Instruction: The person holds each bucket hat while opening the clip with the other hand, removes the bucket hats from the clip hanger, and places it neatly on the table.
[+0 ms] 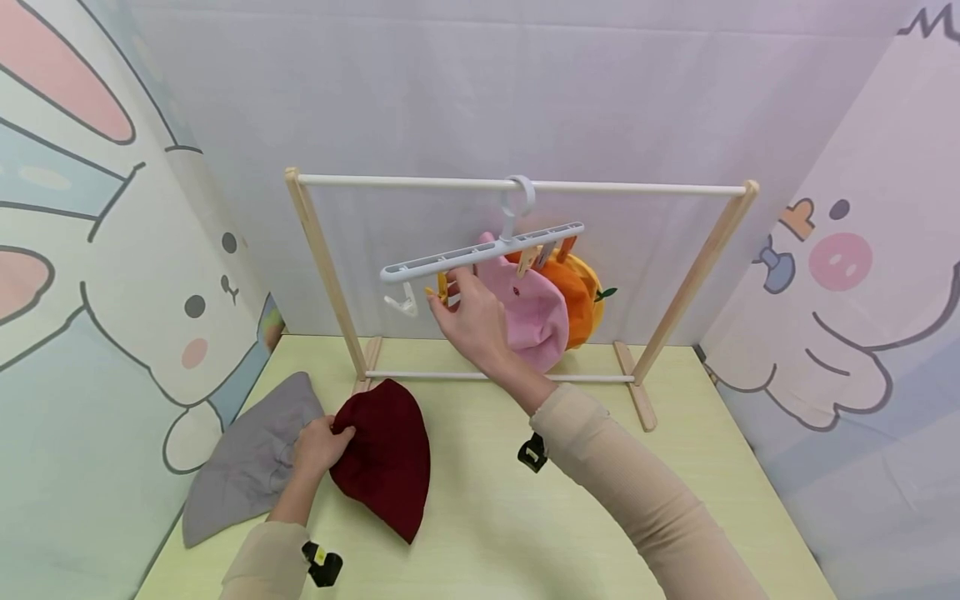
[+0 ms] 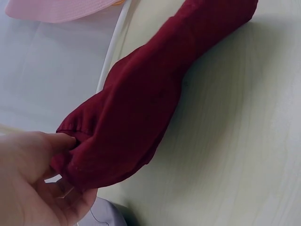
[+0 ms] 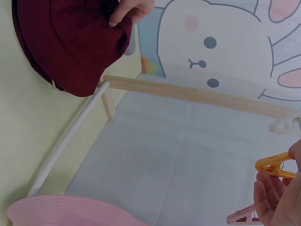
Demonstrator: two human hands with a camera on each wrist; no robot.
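A dark red bucket hat (image 1: 386, 454) is pinched at one end by my left hand (image 1: 317, 447). The left wrist view shows the thumb on one side of its cloth and fingers beneath. Up at the white clip hanger (image 1: 442, 264), my right hand (image 1: 476, 321) holds a yellow clip (image 3: 273, 165) between thumb and fingers. Left of that clip hangs a white clip (image 1: 403, 300) with nothing in it. A pink hat (image 1: 528, 308) hangs from the hanger just right of my right hand, with an orange hat (image 1: 573, 304) behind it.
The hanger hooks over the white top rod (image 1: 637, 187) of a wooden-sided rack (image 1: 693, 283) on the pale table (image 1: 720, 483). A grey hat (image 1: 255, 467) lies at the table's left. More clips (image 1: 528, 261) grip the hung hats. Cartoon-printed cloth (image 1: 112, 317) surrounds the table.
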